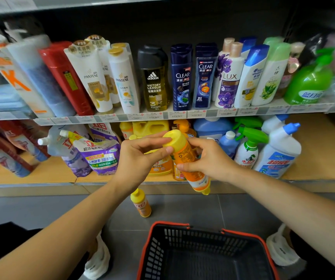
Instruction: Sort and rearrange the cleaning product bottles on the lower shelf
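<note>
- Left grip: curled, with the thumb and fingertips pinched on the wide yellow end of an orange detergent bottle, probably to steady or turn it.
- Right grip: wrapped round the bottle's orange body with the thumb across the label, so the weight is carried here.
- The bottle is held tilted in the air, in front of the lower shelf and just above its front edge. The narrow yellow tip points down and toward the person, so the bottle seems inverted, likely for a label check before placing.
- A matching group of yellow and orange containers is seen right behind the bottle, among them a yellow jug. That is judged the likely slot.
- Purple refill pouches are slumped to the left of the group. To the right stand blue bottles, a green-trigger spray bottle and a white toilet cleaner bottle.
- A second orange bottle stands upright on the floor below the shelf edge, apparently parked until shelf room is made.
- A black basket with a red rim sits on the floor nearest the person. Nothing can be made out inside it.
- Sorting is judged partway done.
</note>
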The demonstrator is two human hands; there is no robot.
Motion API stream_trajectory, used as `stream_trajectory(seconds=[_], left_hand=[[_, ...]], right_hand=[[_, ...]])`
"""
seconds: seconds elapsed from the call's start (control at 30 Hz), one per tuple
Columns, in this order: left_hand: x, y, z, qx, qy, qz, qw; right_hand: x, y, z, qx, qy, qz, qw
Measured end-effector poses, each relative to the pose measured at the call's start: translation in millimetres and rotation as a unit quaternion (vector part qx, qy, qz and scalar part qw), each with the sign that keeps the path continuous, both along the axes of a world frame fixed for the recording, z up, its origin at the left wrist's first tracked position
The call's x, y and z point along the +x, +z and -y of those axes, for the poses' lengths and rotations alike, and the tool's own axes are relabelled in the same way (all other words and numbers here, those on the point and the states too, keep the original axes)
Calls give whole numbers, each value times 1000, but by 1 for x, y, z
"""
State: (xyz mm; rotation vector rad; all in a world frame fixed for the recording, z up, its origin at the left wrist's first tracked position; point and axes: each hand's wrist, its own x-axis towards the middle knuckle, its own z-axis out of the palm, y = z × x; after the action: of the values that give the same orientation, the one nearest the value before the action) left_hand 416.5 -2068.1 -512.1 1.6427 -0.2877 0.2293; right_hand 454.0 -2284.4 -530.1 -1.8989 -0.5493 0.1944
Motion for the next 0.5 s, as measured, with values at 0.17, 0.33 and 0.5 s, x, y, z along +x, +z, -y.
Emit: stream_trajectory(seconds=[0.17, 0.33, 0.5], left_hand=[[-2, -5, 2, -92, 32, -34, 995], [1, -18, -10, -74, 50, -124, 988], [-11, -48, -23, 92, -42, -256, 962]], right_hand=[[2, 2, -4, 4, -6, -4, 1000], [9, 6, -6, 53, -31, -24, 998], [12, 14, -13, 103, -49, -35, 993]])
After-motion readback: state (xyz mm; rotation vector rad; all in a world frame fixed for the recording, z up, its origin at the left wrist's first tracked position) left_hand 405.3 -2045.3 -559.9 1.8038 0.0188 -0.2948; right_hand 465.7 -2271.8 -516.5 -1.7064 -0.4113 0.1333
